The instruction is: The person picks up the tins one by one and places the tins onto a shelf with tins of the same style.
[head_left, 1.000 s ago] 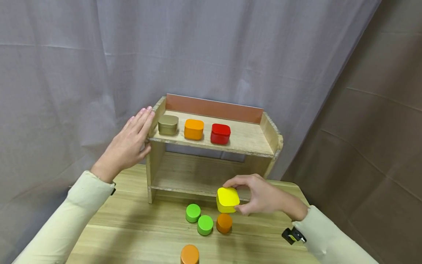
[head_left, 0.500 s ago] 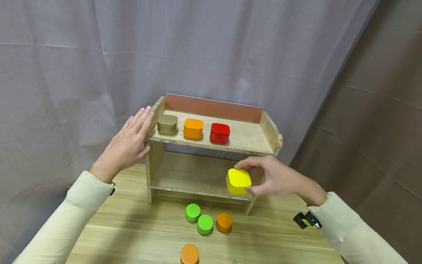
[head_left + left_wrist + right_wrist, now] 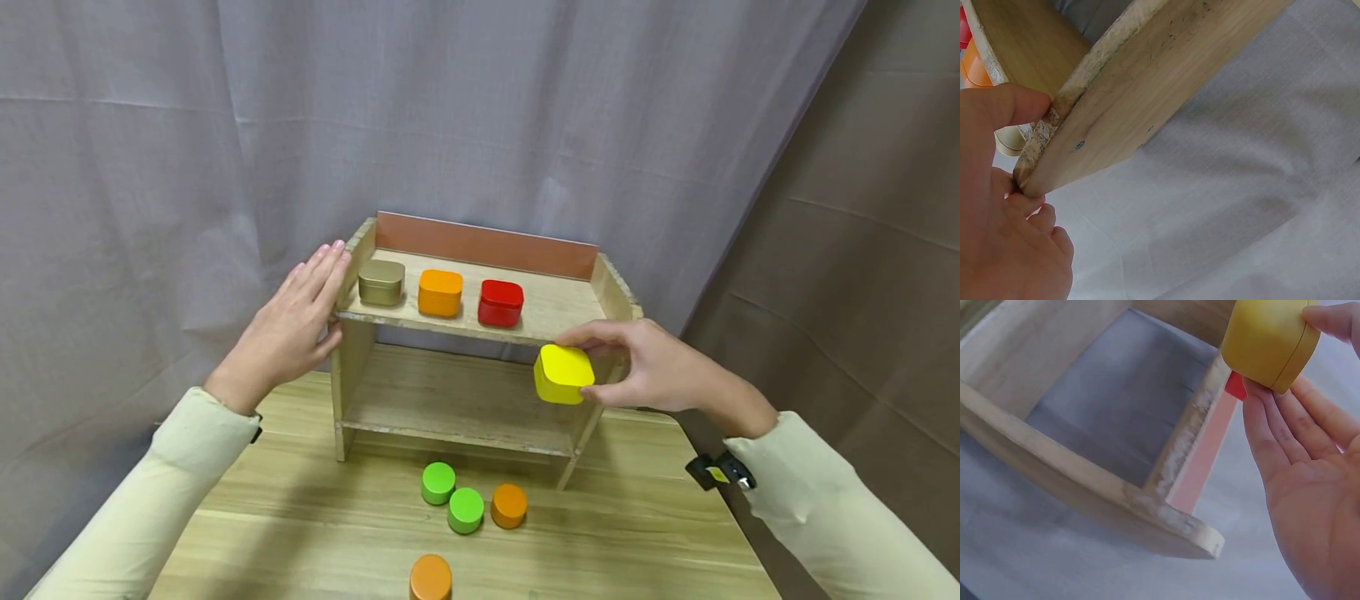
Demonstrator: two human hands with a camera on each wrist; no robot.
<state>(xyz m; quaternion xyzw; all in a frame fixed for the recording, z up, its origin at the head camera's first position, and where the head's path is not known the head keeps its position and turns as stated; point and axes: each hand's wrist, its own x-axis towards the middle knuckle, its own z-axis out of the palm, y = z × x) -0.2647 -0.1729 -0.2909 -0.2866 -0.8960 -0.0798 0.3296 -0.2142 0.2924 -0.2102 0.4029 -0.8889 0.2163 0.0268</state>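
Note:
My right hand pinches a yellow rounded-square lidded box between thumb and fingers, in front of the top board's right end. The right wrist view shows the box with a seam round its lid. My left hand holds the left side panel of a small wooden two-tier shelf. In the left wrist view its thumb and fingers lie on either side of the panel's end. Along the top board stand a gold-coloured box, an orange box and a red box.
Before the shelf on the wooden table lie two green round lidded pots and a dark orange one. Another orange round pot stands nearer the front edge. A grey curtain hangs behind the shelf.
My right hand has lifted the yellow box up and to the right, from above the dark orange pot to the top board's height. The left hand stays on the side panel.

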